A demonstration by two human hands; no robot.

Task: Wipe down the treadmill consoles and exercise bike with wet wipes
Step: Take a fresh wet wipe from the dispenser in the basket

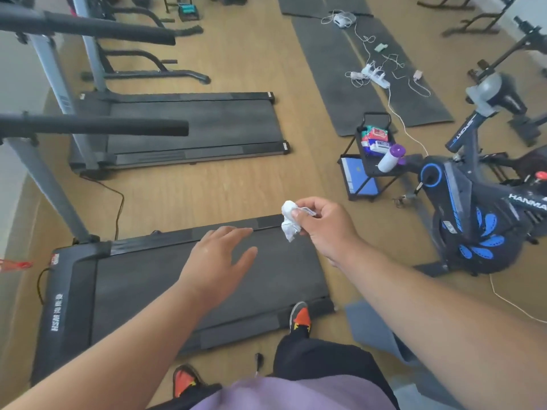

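Wood-look flooring [242, 184] runs through this gym room, warm tan and a bit scuffed. Two treadmills lie across it on the left: the near treadmill [189, 288] with its dark belt under the person's arms, and the far treadmill [189, 128] beyond it, both with grey uprights and padded black handrails reaching in from the left edge. A thin cable [118, 202] trails over the floor between them.

Dark exercise mats [334, 84] stretch away at the far right, littered with a white power strip [376, 76] and loose white leads. Just this side of the mats stands a small black cart [370, 173]; its top shelf holds packs of wet wipes [375, 140] and a white bottle with a purple cap [390, 159] lying on its side. Right beside the cart is the exercise bike [473, 220], black with blue trim.

The right hand [325, 223] pinches a crumpled white wipe [289, 220] between thumb and curled fingers, held in the air above the far corner of the near treadmill. The left hand [219, 258] is spread flat, fingers relaxed and holding nothing, hovering over the belt. Orange and black shoes [300, 318] stand at the belt's near edge.
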